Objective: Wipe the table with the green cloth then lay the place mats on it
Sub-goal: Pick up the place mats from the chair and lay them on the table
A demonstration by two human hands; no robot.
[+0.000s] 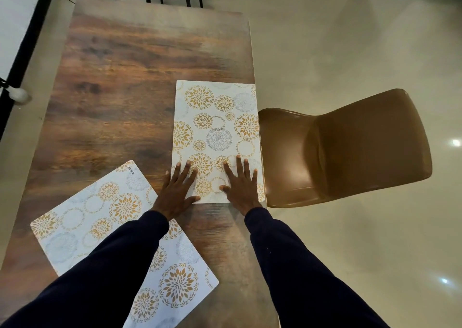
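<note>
1. On the right side of the worktop [125, 77] I see a place mat [217, 127] lying flat, white with gold and grey flower rings, its long side running away from me and its right edge along the worktop's right edge.
2. Both hands rest on the near end of that mat, palms down, fingers straight and spread.
3. My view has the left hand [175, 192] straddling the mat's left edge, fingertips and thumb on the mat, the palm mostly over bare wood.
4. The right hand [241, 187] lies on the mat's near right corner, its wrist past the near edge.
5. A second place mat [82, 227] of the same pattern lies skewed at the near left, apart from the first, with the dark left sleeve [105, 265] crossing over it.
6. A brown chair [350, 147] stands just beside the worktop's right edge, next to the first mat.
</note>
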